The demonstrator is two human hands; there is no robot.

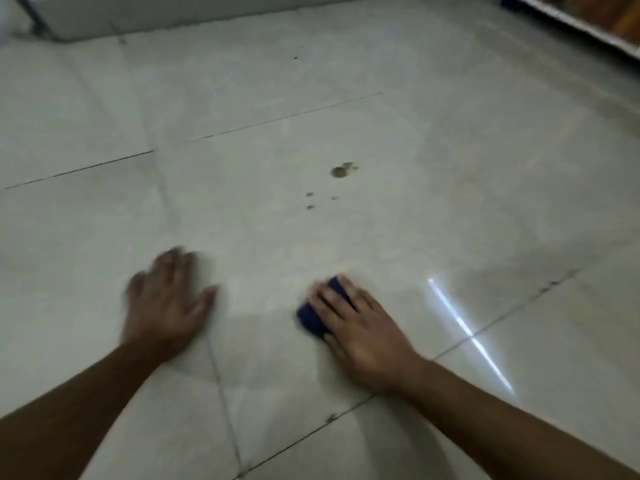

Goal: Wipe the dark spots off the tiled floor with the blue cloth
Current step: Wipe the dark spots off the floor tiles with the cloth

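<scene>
Your right hand [360, 327] flat on blue cloth [313, 318], fingers [329, 299] spread pressing it down — left hand [166, 306] splayed on tiled floor [450, 168] for support. Dark spots [338, 172] farther ahead, untouched.

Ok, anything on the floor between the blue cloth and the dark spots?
No. In the head view, only bare pale tile lies between the blue cloth under the right hand and the dark spots.
</scene>
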